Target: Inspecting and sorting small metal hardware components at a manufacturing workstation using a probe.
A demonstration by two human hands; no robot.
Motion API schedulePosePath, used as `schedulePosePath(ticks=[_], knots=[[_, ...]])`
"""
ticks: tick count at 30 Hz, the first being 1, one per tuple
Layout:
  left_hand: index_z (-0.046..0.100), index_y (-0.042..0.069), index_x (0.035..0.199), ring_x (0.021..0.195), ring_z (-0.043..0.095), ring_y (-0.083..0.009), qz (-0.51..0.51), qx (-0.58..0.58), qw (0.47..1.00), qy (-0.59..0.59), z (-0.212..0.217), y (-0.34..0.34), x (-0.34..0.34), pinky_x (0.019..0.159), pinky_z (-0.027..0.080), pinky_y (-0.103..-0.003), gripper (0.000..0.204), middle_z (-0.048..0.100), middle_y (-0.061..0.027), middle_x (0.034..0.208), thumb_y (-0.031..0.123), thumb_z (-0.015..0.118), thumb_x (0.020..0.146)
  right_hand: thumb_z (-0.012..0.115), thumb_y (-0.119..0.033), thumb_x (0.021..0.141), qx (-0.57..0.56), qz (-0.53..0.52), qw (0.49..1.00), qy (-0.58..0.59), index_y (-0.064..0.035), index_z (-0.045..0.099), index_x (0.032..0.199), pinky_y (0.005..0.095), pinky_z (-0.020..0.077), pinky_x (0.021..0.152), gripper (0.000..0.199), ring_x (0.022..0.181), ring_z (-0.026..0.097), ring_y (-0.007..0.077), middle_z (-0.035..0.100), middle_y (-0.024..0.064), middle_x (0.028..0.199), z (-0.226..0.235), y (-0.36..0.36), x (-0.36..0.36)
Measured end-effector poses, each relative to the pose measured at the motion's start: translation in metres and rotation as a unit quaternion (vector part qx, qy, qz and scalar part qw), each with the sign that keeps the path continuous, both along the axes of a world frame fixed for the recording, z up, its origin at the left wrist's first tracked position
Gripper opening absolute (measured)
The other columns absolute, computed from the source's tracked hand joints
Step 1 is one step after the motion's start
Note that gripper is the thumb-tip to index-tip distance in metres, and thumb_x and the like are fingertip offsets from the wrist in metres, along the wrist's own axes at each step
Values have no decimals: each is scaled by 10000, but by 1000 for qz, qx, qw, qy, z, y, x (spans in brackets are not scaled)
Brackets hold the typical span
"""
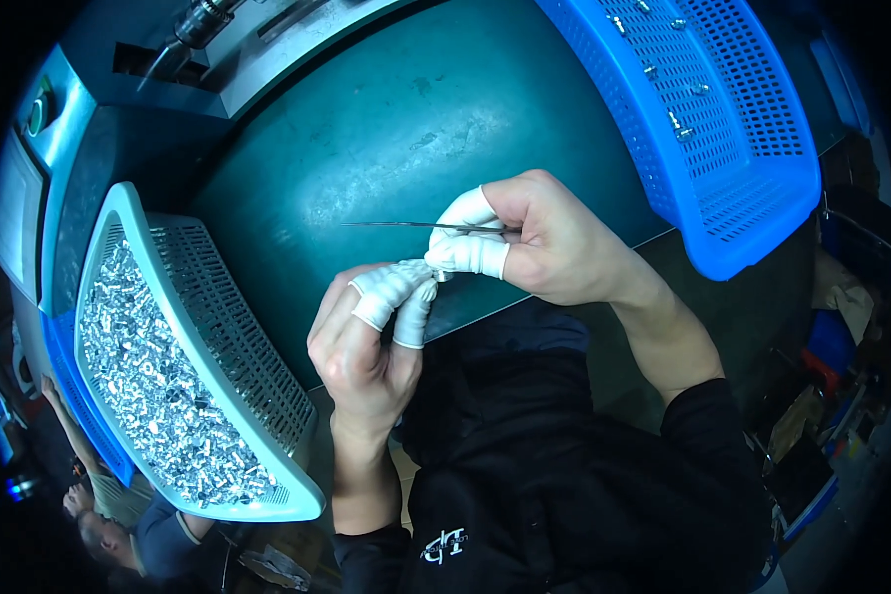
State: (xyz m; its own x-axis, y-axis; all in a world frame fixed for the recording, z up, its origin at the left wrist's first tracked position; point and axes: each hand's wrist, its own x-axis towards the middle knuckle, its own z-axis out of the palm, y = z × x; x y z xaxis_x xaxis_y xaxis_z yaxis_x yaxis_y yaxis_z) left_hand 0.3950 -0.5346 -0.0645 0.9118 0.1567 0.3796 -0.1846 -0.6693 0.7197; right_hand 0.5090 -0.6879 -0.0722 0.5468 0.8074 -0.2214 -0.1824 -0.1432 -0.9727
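Machine housing (pixel 69 84) with a round button (pixel 38 114) stands beyond the left side of the green work surface (pixel 445 119). Lower down, farther out from that side of the work surface, another person (pixel 173 540) is partly visible. Pale perforated basket (pixel 233 342), located just beside the left edge of the work surface, holds a dense layer of small shiny metal parts (pixel 158 386). Drill chuck (pixel 203 22) is positioned past the far left corner of the work surface.

Left hand (pixel 361 342), fitted with white finger covers (pixel 386 292), is above the near edge of the work surface; its thumb and fingers are pinched on a small metal piece (pixel 442 276). The piece is mostly covered by the fingertips, so its shape is uncertain; it appears to be a short bright cylinder.

Right hand (pixel 554 238), also with covered fingers, meets the left fingertips at the piece, thumb and forefinger drawn together. It also retains a thin dark tool (pixel 391 224), whose tip points left over the work surface.

Blue perforated basket (pixel 624 109), at the right side of the work surface, contains several separate metal fittings (pixel 681 127).
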Motion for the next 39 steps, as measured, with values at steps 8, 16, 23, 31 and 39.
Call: schedulePosePath(ticks=[8,16,23,31,39], knots=[[644,-1,828,723,626,-249,-3,23,1000,8,3,1,2,661,465,-320,153,667,-99,793,-22,723,699,649,-85,863,-21,6,999,-24,55,663,906,241,507,677,147,772,633,111,687,87,822,8,0,4],[657,23,814,696,621,-239,-31,39,999,-11,7,2,6,646,444,-316,171,658,-78,763,-5,736,664,649,-90,853,-10,-25,998,-59,43,668,902,232,471,623,143,725,604,82,682,78,790,12,-2,-4],[622,9,782,684,612,-231,-38,36,998,-37,7,2,7,635,460,-306,187,636,-81,716,-40,728,635,648,-119,858,9,-88,995,-38,21,663,867,229,346,497,140,584,443,35,594,5,656,14,0,-21],[582,13,735,645,575,-234,-23,52,997,-55,12,0,9,601,449,-309,197,600,-82,688,-31,697,581,645,-94,856,51,-100,994,-1,28,660,899,220,440,610,131,703,547,46,653,34,751,13,1,-26],[564,16,713,644,569,-236,-44,27,995,-83,8,-6,16,598,444,-304,179,593,-94,689,-7,654,559,609,-45,879,82,-111,986,92,44,647,944,223,471,691,118,795,587,62,662,28,854,12,-7,-27]])
